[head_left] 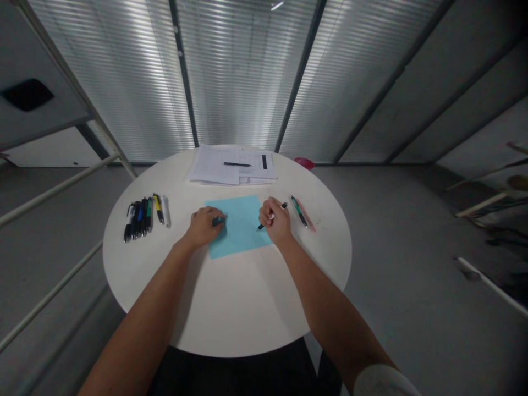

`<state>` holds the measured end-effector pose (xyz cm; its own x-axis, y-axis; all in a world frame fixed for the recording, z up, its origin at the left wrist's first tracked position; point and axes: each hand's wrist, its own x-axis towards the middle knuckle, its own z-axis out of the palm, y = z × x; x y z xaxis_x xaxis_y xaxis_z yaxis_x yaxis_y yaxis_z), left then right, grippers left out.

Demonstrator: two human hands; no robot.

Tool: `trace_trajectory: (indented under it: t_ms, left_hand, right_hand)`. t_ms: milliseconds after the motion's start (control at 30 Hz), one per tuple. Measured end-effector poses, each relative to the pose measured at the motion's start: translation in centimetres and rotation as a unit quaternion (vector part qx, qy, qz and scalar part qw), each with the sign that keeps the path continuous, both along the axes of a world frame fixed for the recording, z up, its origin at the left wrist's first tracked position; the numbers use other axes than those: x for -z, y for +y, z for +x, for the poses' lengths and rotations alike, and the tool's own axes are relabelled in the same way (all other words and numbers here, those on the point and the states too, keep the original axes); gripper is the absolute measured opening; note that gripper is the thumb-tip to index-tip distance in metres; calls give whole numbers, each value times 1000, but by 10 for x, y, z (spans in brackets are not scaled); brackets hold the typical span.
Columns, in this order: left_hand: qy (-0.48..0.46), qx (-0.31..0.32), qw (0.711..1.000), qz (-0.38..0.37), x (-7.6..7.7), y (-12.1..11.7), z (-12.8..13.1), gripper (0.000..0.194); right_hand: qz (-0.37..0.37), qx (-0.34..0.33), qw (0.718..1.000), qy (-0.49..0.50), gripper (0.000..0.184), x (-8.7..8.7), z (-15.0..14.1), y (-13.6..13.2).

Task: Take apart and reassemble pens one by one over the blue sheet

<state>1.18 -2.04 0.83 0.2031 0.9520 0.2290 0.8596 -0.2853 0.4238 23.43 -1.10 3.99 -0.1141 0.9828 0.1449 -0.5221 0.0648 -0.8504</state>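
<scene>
A light-blue sheet of paper (241, 234) lies at a slight tilt on the round white table. My left hand (203, 225) rests on its left edge, fingers bent and thumb apart from the index finger. In the gap between them is a dark patch; I cannot tell if it is shadow or a small object. My right hand (277, 219) is closed around a pen (261, 226) with dark ends, over the sheet's right side. The pen's tip points down and left at the paper, close to or touching it; a small dark mark may be there.
Several pens and markers (142, 217) lie in a row at the table's left. Right of my right hand are a green-and-black pen (298, 211) and a pink strip (307, 214). White printed papers (218, 170) with a black pen (237, 164) lie at the back.
</scene>
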Motion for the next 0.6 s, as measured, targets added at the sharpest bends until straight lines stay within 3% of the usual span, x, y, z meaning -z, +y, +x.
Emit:
trace_trajectory:
  t_ms: [167, 433, 600]
  left_hand:
    - [1, -1, 1000, 6, 1, 1, 0, 29]
    - [-7, 5, 1000, 1, 2, 1, -1, 27]
    - [-6, 4, 1000, 1, 3, 2, -2, 28]
  right_hand:
    - [-1, -2, 998, -61, 50, 1, -9, -2]
    - [-6, 76, 992, -97, 48, 4, 4, 8]
    - [-4, 57, 994, -94, 47, 4, 7, 8]
